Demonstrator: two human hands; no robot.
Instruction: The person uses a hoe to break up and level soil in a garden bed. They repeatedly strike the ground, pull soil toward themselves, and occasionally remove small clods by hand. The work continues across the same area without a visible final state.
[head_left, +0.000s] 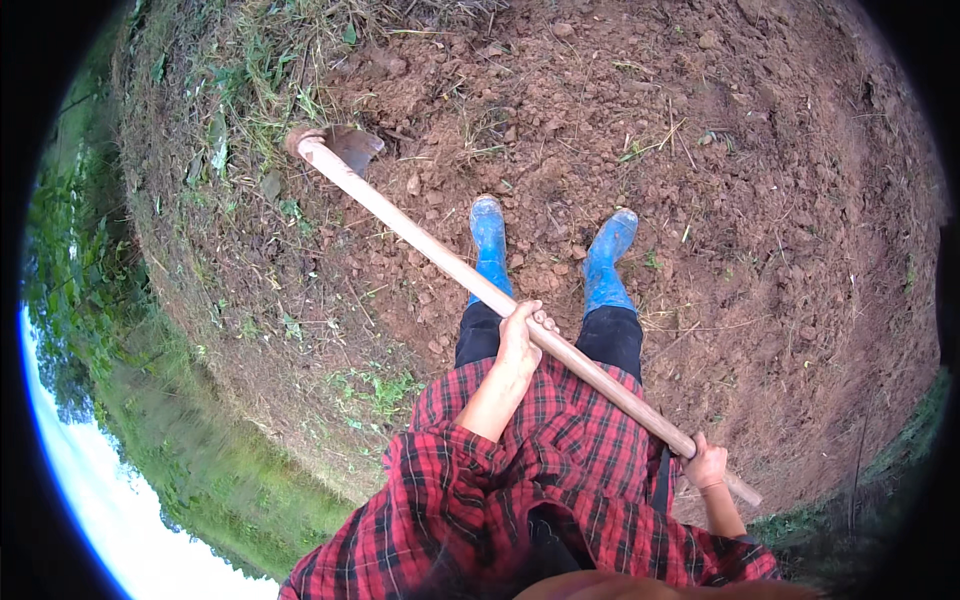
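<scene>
A hoe with a long wooden handle (427, 244) slants across my body, from the upper left down to the lower right. My left hand (523, 337) grips the handle around its middle, in front of my shirt. Close to the butt end, my right hand (706, 463) is closed around the same handle. The metal hoe blade (352, 147) is at the far end on the left, over the border between weeds and bare soil. Whether the blade touches the ground I cannot tell.
My blue rubber boots (490, 238) stand on loose, cloddy brown soil (750, 225). Cut grass and weeds (255, 82) lie at the upper left, and a small green plant (375, 394) grows left of my shirt. Tall grass and leafy bushes (90, 277) border the plot on the left.
</scene>
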